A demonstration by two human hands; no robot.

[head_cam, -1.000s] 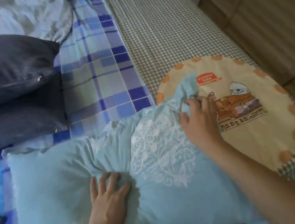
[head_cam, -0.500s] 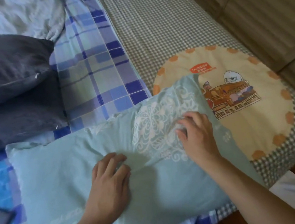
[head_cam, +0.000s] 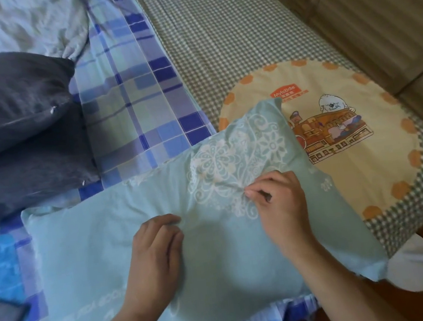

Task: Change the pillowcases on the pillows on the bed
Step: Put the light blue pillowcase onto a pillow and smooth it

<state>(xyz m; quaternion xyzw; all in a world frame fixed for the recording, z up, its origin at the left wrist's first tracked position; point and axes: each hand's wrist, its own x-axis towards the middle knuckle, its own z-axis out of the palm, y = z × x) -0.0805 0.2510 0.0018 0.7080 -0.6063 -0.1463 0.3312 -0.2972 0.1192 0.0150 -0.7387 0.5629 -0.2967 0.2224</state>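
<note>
A light teal pillow in a pillowcase with a white lace pattern lies across the near edge of the bed. My left hand rests on its middle, fingers curled and bunching the fabric. My right hand pinches the fabric at the lace pattern, and creases run out from its fingertips. Two dark grey pillows are stacked at the left, the lower one partly under the upper.
A blue plaid sheet and a green checked sheet with a cream round cartoon panel cover the bed. A pale quilt lies far left. Wooden panels stand at the right. A white object sits on the floor.
The pillowcase's far right corner, bunched up a second ago, now lies flat. My right hand drew back toward me, my left hand's flat fingers curled into the fabric.
</note>
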